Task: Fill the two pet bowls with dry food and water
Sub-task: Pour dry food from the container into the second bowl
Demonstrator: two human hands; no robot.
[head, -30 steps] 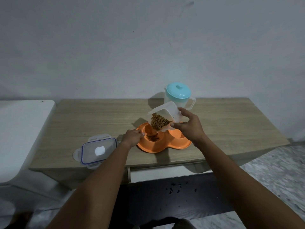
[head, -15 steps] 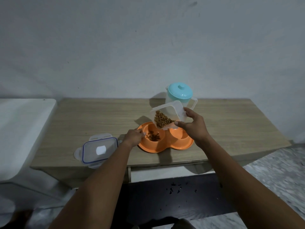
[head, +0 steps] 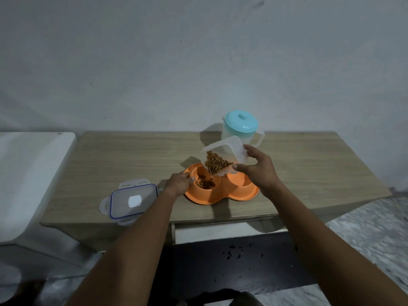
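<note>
The right hand (head: 258, 171) grips a clear plastic container (head: 225, 149), thumb on its near lower edge and fingers spread over its far side; the palm is turned away and hidden. The left hand (head: 180, 184) holds the left rim of an orange double bowl (head: 220, 197), fingers curled over the edge with the tips hard to make out. The two hands are apart, with the container's mouth between them.

The container is a rounded rectangular tub. It is tilted, its long axis slanting from upper right to lower left, and the open mouth points down and left over the bowl's left well. Brown dry food (head: 215, 164) is heaped in the low corner at the mouth. A small scatter of the same pieces lies in the left well.

The bowl is smooth moulded plastic, peanut-shaped, with two round wells side by side. Its long axis runs left to right across the surface (head: 132, 160), which is pale wood grain. The far part of the right well is hidden by the container and right hand.

Just behind stands a translucent jug (head: 240, 127) with a round teal cap and a handle to the right. Its base is hidden, and its contents cannot be told.

Left of the bowl lies a flat clear lid (head: 132, 200) with a blue seal and snap flaps. A white rounded object (head: 28, 173) is cut off at the left edge.
</note>
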